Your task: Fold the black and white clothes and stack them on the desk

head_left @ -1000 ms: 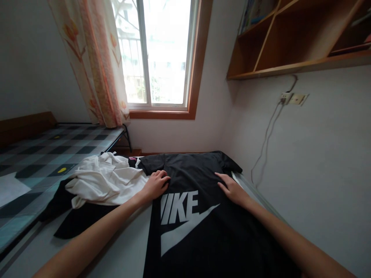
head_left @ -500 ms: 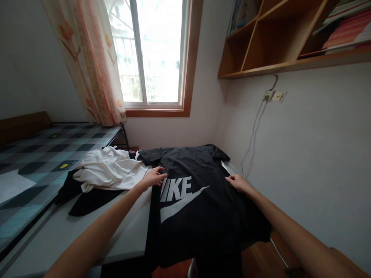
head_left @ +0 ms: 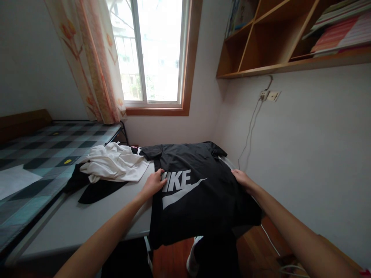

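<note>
A black T-shirt with large white lettering and a swoosh lies spread over a white table, its sleeves at the far side and its hem hanging past the near edge. My left hand is closed on the shirt's left side, beside the first letter, which it partly covers. At the opposite side, my right hand pinches the shirt's edge, slightly farther from the lettering. Left of the shirt, a crumpled white garment rests over a black one.
A bed with a checked cover adjoins the table on the left, a sheet of paper on it. A wall shelf with books is at upper right, above a socket with a hanging cord. A curtained window is ahead.
My left fingers have gone from loosely extended to closed on the shirt's side. My right hand has shifted outward to the right along the edge. The shirt's near hem sits higher in view.
</note>
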`<state>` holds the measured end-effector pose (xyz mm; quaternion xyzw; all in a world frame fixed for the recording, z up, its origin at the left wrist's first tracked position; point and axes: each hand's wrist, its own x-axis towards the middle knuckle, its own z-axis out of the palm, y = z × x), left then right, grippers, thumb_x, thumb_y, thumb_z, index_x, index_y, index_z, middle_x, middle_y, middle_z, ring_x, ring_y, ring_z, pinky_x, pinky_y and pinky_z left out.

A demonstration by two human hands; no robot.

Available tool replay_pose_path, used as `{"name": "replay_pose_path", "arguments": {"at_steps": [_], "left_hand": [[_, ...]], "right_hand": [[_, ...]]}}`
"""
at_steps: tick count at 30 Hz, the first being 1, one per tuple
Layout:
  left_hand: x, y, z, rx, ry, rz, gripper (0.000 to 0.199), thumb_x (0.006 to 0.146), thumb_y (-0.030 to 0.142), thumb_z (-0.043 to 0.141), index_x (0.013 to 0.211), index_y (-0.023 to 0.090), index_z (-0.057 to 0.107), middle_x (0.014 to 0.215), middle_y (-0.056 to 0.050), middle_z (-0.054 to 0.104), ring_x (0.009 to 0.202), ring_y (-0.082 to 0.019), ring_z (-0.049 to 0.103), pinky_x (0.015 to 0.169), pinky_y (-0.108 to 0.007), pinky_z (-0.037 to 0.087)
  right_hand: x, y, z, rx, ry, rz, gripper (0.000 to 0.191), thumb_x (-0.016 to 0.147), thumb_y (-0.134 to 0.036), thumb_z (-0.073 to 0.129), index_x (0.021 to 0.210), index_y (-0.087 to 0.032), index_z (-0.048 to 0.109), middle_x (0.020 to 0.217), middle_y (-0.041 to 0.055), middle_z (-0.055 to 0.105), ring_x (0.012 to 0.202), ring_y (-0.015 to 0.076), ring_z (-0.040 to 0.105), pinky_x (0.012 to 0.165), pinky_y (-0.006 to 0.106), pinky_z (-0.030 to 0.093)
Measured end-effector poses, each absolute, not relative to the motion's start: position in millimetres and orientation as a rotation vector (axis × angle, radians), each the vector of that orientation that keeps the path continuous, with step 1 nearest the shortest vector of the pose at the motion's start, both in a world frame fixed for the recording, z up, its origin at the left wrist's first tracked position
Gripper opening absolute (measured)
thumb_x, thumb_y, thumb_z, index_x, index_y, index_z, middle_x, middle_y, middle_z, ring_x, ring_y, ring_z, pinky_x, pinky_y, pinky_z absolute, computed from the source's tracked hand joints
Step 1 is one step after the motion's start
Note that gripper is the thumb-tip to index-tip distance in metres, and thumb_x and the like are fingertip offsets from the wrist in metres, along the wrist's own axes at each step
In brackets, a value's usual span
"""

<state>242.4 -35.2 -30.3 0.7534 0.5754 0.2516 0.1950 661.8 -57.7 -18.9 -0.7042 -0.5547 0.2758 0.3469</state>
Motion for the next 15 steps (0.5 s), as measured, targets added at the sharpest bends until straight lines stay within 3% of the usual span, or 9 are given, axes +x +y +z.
{"name": "replay_pose_path", "arguments": {"at_steps": [3,7,10,15], "left_hand": [[245,-37,-30,2.053,1.539,0.809,0.033,0.079,0.022,0.058,0.111,0.020,0.061,0.065,0.003,0.055,0.066,-0.017,0.058,0.065,-0.026,0.040],[241,-36,-21,1.714,1.442,1.091,0.031,0.078,0.026,0.058,0.107,0.017,0.061,0.067,0.004,0.049,0.061,-0.012,0.051,0.058,-0.022,0.040],[238,-48,-13,1.497,1.360,1.008,0.042,0.079,0.034,0.059,0.117,0.018,0.056,0.070,0.004,0.048,0.058,-0.010,0.049,0.051,-0.019,0.038],[237,-83,-3,1.512,1.136,0.555,0.059,0.071,0.045,0.072,0.123,0.024,0.055,0.073,0.004,0.048,0.061,-0.010,0.049,0.046,-0.017,0.038]], "right_hand": [[662,-71,-7,-1.786,-1.193,0.970,0.028,0.089,-0.042,0.045,0.083,-0.021,0.062,0.081,0.0098,0.072,0.076,0.0223,0.069,0.063,0.032,0.057],[670,-86,6,-1.858,-1.024,0.998,0.021,0.089,-0.035,0.048,0.085,-0.018,0.059,0.071,0.0063,0.068,0.065,0.0186,0.066,0.059,0.029,0.054],[678,-93,6,-2.092,-1.099,0.794,0.029,0.088,-0.045,0.048,0.081,-0.018,0.056,0.060,0.0024,0.059,0.053,0.0165,0.058,0.052,0.029,0.049],[673,-105,-2,-2.255,-1.656,0.169,0.045,0.074,-0.064,0.059,0.064,-0.020,0.056,0.068,0.0063,0.060,0.065,0.0199,0.060,0.062,0.032,0.049]]}}
